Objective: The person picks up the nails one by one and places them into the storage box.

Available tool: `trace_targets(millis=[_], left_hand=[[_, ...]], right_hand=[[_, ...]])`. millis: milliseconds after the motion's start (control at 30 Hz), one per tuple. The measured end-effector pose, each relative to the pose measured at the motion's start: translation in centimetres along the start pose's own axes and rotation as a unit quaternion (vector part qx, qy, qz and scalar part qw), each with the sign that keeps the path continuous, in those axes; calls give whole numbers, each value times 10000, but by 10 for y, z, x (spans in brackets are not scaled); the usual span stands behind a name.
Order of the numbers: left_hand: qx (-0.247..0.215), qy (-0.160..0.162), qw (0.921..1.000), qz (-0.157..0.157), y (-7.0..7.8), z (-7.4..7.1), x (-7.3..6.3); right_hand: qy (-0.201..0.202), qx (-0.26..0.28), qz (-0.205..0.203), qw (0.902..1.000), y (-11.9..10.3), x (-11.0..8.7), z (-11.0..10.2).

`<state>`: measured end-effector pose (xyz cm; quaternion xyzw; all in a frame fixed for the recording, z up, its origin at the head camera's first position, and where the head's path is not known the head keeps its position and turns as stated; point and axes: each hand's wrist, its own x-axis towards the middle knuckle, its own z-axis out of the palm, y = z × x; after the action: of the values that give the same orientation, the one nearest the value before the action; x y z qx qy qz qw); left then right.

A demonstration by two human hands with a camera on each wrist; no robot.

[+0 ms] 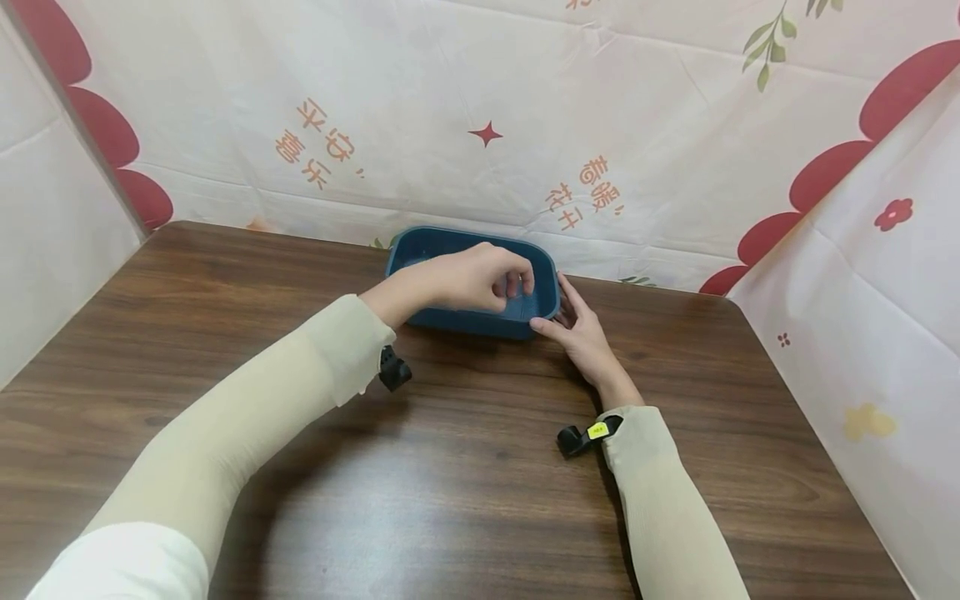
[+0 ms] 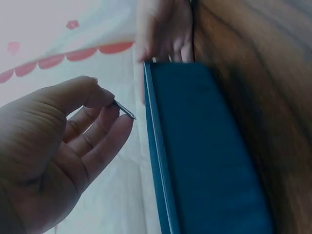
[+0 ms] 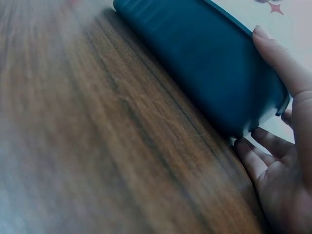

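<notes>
A dark blue plastic box [image 1: 480,323], rectangular with rounded corners and no lid, stands at the back of the table. Over its opening, my left hand [image 1: 476,279] pinches a small pointed metal nail [image 2: 126,110] between thumb and fingertips; most of the nail is hidden by the thumb. My right hand [image 1: 588,337] holds the right end of the box, its thumb at the rim and its other fingers [image 3: 253,158] low against the end wall. The left forearm and hand cover part of the box's inside in the head view.
The brown wood-grain table [image 1: 480,483] reaches back to a white printed cloth [image 1: 420,108] hanging close behind the box. More cloth [image 1: 885,275] hangs along the right side. Black wrist cameras sit at both cuffs.
</notes>
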<state>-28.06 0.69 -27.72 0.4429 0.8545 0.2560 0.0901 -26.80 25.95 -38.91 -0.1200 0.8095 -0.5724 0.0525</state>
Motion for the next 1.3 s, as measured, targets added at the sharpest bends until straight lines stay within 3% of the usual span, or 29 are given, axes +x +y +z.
trace_targets(millis=[300,500,733,933,1300], left_hand=[[50,-50,9990,-440,-27,-5,5],[2,-173,9981,-587,-40,1,9],[262,-415,9947,-906,-55,10,13],[380,-571,9898,-1247,-63,18,16],[546,-891,9847,-1395,-67,23,20]], right_hand=[[64,-21,63,10000,1,-1,0],[71,10,58,10000,2,-1,0],[61,1,82,9999,1,-2,1],[5,24,60,10000,0,-2,1],[-22,7,50,10000,1,-2,0]])
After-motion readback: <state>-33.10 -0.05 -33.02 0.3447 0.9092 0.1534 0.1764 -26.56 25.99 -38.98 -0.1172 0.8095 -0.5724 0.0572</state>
